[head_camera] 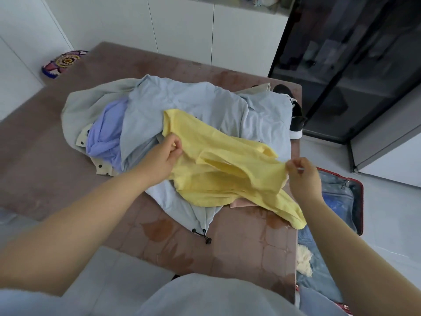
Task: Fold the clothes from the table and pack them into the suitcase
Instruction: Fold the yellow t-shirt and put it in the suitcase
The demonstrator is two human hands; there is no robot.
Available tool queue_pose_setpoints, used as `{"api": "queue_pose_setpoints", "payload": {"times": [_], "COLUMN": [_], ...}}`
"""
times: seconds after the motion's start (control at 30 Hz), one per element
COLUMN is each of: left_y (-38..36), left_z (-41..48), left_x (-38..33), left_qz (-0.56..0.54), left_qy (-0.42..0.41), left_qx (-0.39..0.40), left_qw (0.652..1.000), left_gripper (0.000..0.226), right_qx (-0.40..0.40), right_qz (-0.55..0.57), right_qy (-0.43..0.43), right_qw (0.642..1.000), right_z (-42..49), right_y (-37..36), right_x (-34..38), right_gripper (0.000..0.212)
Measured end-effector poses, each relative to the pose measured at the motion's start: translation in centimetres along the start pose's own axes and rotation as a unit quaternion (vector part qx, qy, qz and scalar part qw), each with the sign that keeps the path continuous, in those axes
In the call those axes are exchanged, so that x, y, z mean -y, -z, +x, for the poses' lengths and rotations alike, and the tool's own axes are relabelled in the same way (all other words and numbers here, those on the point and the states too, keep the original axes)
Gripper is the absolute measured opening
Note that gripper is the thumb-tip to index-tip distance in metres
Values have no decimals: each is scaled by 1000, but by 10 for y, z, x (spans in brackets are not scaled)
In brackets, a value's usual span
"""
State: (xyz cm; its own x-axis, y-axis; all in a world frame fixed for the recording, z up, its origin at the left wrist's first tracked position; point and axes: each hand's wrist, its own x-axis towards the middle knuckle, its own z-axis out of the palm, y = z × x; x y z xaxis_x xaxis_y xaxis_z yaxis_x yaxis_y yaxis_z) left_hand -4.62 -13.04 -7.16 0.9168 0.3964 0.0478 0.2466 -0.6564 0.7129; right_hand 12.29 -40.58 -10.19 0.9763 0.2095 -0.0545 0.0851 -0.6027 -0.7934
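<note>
A yellow garment [223,165] lies stretched on top of a clothes pile in the middle of the brown table [239,242]. My left hand [166,153] pinches its left edge, and my right hand [303,176] pinches its right edge, holding the cloth slightly raised between them. Under it lie a pale blue garment [182,103], a lilac one [107,131] and a greyish jacket [77,106] with dark buttons. The open red-rimmed suitcase [358,201] sits on the floor to the right of the table, with blue folded clothes [319,270] inside.
A black and white shoe [296,119] lies at the table's far right edge. A patterned pouch [63,62] rests at the far left corner. A dark glass cabinet [353,65] stands behind on the right, white cupboards [182,30] behind the table.
</note>
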Motion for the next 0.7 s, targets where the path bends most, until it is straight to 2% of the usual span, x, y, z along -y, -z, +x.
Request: {"api": "queue_pose_setpoints", "payload": {"times": [0.03,0.07,0.13,0.17,0.2,0.23,0.3,0.37,0.4,0.47,0.53,0.6,0.67,0.7], "left_y": [4,9,17,22,27,33,47,63,72,91,105,116,123,124], "left_z": [4,9,19,23,28,33,43,52,57,67,75,85,88,91], "left_x": [-8,-14,-28,-35,-40,-45,-52,-55,-55,-53,-47,-37,-34,-33], "left_qz": [-11,-21,-22,-14,-4,7,47,101,115,128,181,185,103,98], "left_qy": [-6,-15,-38,-47,-56,-64,-81,-87,-68,4,66,81,104,109], "left_qx": [-11,-21,-39,-48,-56,-62,-67,-50,-29,15,47,99,217,285], "left_qw": [1000,999,998,998,997,996,993,990,991,992,980,974,965,947], "left_gripper": [8,8,7,7,8,8,6,5,5,2,10,31,62,74], "right_qx": [33,79,188,224,244,248,224,228,258,355,428,449,444,436], "right_qz": [7,-8,-126,-201,-267,-319,-351,-278,-224,-128,-1,117,191,199], "right_qy": [25,58,118,143,167,181,187,133,94,34,9,-12,-28,-32], "right_qw": [999,995,967,943,917,897,890,924,935,925,904,886,875,877], "right_z": [-6,-14,-28,-32,-35,-35,-34,-28,-26,-22,-14,-3,13,21], "right_y": [-6,-12,-24,-30,-35,-40,-41,-31,-20,8,33,49,56,57], "right_x": [2,6,7,7,5,4,7,20,29,47,56,58,59,59], "right_gripper": [17,36,87,101,103,95,63,39,29,14,35,59,64,68]}}
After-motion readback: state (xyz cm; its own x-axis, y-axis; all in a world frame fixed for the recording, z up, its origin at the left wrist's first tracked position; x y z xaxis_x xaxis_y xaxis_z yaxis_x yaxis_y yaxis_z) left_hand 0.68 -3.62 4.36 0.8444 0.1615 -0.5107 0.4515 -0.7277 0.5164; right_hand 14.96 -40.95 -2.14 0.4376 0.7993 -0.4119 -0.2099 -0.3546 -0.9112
